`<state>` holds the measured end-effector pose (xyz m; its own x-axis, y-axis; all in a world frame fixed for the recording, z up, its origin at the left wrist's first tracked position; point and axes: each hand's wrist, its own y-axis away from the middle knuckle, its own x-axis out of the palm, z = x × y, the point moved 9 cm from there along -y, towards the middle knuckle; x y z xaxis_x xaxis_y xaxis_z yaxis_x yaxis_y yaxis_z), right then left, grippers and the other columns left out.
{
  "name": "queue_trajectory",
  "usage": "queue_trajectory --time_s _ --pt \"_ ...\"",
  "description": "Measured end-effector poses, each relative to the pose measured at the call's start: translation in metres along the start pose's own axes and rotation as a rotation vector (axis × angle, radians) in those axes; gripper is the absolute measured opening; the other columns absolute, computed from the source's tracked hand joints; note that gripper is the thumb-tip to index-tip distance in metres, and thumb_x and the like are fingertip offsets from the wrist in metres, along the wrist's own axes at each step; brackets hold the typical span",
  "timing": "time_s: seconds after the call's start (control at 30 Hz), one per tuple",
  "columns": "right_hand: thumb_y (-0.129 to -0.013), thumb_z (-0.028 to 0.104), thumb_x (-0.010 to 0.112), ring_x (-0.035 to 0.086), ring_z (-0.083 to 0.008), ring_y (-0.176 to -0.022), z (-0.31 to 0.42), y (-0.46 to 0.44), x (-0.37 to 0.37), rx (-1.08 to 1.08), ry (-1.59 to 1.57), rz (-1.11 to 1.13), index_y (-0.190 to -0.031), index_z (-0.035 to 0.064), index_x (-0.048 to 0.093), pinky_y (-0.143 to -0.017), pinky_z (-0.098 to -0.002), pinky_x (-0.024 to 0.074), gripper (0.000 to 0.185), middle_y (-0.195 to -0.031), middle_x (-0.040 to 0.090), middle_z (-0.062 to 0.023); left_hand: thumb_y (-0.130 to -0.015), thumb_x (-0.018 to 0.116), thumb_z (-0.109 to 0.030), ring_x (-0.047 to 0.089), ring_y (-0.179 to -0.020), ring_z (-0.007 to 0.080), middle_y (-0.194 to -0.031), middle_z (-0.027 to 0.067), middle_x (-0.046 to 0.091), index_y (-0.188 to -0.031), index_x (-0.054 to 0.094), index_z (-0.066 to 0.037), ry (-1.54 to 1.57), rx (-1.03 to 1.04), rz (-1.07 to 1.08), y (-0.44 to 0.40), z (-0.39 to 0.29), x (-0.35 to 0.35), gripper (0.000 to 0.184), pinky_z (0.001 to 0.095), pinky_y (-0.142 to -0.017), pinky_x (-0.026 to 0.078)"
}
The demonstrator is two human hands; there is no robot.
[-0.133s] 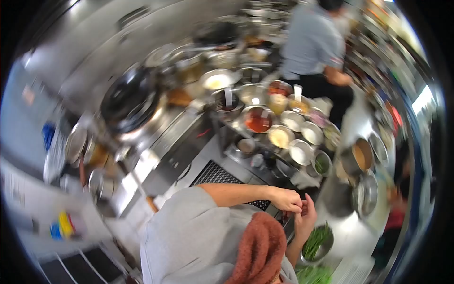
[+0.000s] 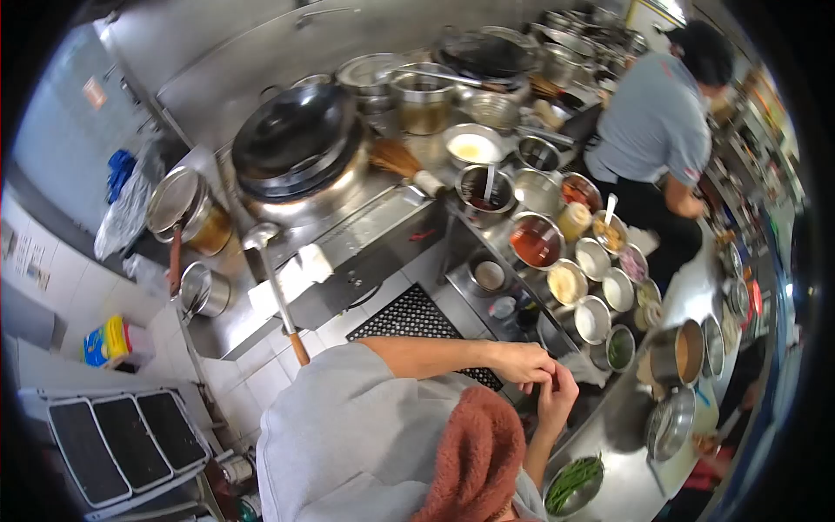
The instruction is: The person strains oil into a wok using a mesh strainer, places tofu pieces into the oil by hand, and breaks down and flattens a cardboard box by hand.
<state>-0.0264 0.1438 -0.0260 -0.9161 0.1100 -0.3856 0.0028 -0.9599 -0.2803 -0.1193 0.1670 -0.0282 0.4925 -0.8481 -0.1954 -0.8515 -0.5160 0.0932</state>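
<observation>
In front of my chest, my left hand and my right hand meet, fingertips touching. The left hand's fingers are curled and pinched. On the right hand, the fingers bend in toward the left fingertips. Whatever lies between them, if anything, is too small or hidden to make out. Below the right forearm sits a metal bowl of green vegetables. Just beyond the hands are a white cloth and a small metal pot with something green inside. A rust-coloured towel hangs over my grey shirt.
Bowls of sauces and seasonings, including a red sauce, fill the counter ahead. A black wok and a ladle are on the stove at left. A co-worker stands far right. A black mat covers floor tiles; a step stool stands lower left.
The view has swung left, so the stove and bowls appear farther right and sharper. My right hand's raised finger has bent in toward the left hand; the hands stay together.
</observation>
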Motion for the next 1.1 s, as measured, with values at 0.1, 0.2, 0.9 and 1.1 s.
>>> queue_trajectory --time_s 0.1,0.2,0.9,1.1 --pt "-0.079 -0.002 0.059 0.056 -0.0274 -0.061 0.049 -0.049 0.091 -0.217 0.066 0.189 -0.097 -0.0023 0.063 -0.056 -0.0334 0.0431 0.019 -0.074 0.059 -0.0148 -0.093 0.050 -0.012 0.068 -0.066 0.0225 -0.075 0.0158 0.068 -0.089 0.062 0.005 0.005 -0.010 -0.214 0.063 0.021 -0.072 0.022 0.0322 -0.060 0.056" --pt "-0.079 -0.003 0.057 0.057 -0.0282 -0.062 0.089 -0.076 0.167 -0.245 0.012 0.369 -0.098 -0.0025 0.062 -0.058 -0.0337 0.0439 0.019 -0.075 0.059 -0.0155 -0.090 0.054 -0.010 0.069 -0.069 0.0213 -0.076 0.0144 0.069 -0.099 0.066 0.002 0.098 -0.053 -0.453 0.132 0.043 -0.125 0.019 0.0309 -0.062 0.056" --pt "-0.084 0.016 0.068 0.059 -0.0115 -0.067 0.041 -0.145 0.409 -0.118 -0.085 1.209 -0.096 -0.0011 0.068 -0.063 -0.0301 0.0481 0.021 -0.072 0.065 -0.0105 -0.094 0.056 -0.030 0.067 -0.092 0.0235 -0.124 0.0269 0.057 -0.110 0.057 0.005 0.969 0.162 -1.998 0.734 0.087 -0.125 0.039 0.0256 -0.067 0.057" --pt "-0.089 0.013 0.065 0.056 -0.0077 -0.071 0.109 -0.155 0.478 -0.128 -0.363 1.565 -0.104 -0.0010 0.066 -0.066 -0.0246 0.0475 0.020 -0.080 0.066 -0.0024 -0.098 0.052 -0.014 0.052 -0.071 0.0111 -0.084 0.0059 0.052 -0.119 0.042 0.010 1.058 0.674 -2.049 0.664 0.060 -0.194 0.034 0.0233 -0.062 0.044"
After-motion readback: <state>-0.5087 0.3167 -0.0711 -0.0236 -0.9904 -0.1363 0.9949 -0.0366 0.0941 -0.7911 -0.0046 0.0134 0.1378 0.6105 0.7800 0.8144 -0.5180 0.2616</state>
